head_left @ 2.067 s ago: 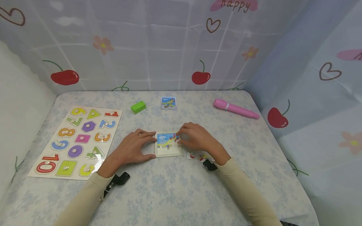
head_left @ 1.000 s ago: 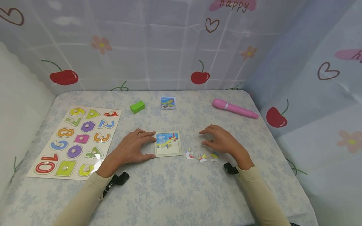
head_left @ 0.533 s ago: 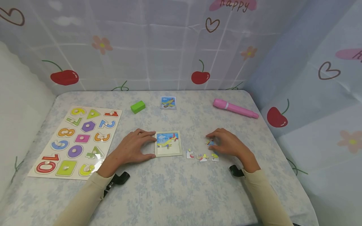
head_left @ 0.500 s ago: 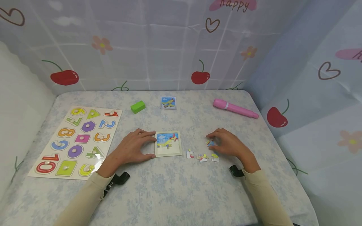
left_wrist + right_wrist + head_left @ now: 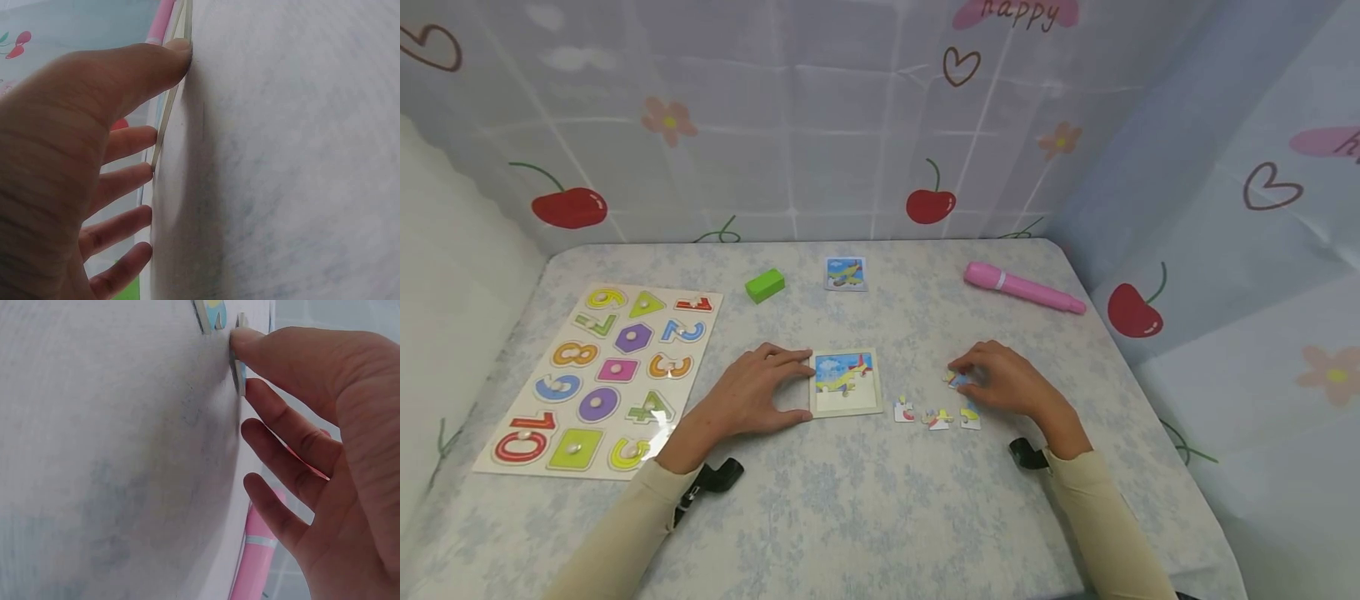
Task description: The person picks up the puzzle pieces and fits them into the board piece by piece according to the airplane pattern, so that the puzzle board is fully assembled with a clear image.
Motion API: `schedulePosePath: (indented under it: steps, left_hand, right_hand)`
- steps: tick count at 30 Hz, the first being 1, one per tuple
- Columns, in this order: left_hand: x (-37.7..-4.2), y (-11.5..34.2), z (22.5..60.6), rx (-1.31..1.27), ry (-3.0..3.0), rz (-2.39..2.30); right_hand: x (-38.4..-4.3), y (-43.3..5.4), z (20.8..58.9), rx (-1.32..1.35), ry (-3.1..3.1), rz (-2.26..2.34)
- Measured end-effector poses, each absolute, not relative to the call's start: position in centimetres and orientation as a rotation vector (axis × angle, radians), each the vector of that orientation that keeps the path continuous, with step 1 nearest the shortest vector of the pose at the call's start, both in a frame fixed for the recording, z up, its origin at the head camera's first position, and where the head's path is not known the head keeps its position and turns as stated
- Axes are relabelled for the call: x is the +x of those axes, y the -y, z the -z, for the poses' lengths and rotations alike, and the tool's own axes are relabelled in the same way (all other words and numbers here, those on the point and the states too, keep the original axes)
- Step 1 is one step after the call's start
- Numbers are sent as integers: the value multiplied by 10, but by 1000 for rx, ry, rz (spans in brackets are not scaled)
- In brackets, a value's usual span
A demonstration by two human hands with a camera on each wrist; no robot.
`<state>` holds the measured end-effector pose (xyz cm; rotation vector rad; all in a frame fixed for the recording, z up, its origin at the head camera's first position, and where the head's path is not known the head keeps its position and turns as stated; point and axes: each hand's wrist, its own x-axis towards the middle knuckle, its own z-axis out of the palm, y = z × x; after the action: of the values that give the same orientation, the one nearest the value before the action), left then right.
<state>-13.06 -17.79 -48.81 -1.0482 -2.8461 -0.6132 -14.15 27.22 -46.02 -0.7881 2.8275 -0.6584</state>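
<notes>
My left hand [image 5: 754, 387] rests at the left side of a small wooden puzzle board [image 5: 848, 412]. Its thumb touches the near corner and the relaxed fingertips lie along the edge, as the left wrist view also shows. Part of a yellow airplane on blue sky fills the board's upper area; its lower right is bare wood. Right of the board, my right hand [image 5: 1006, 379] pinches a blue jigsaw piece [image 5: 242, 372] between thumb and index finger, low over the tabletop. Three other pieces lie nearby: one with red [image 5: 904, 412], a yellow one [image 5: 938, 419] and a blue-yellow one [image 5: 970, 417].
A number and shape peg board [image 5: 647, 350] lies at the left. Along the back are a green block [image 5: 766, 285], an airplane picture card [image 5: 846, 273] and a pink marker-shaped stick [image 5: 1026, 288]. Patterned curtains enclose the table's back and right side.
My right hand has left the puzzle board, moved right and taken hold of a blue jigsaw piece there. My left hand has stayed at the board's left edge.
</notes>
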Motion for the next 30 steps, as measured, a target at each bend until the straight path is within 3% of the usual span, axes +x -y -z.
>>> schedulePosePath:
  steps: [30]
  left_hand:
    - [-132, 180, 489, -1048, 2841, 633]
  right_hand:
    - [-161, -185, 446, -1102, -2768, 610]
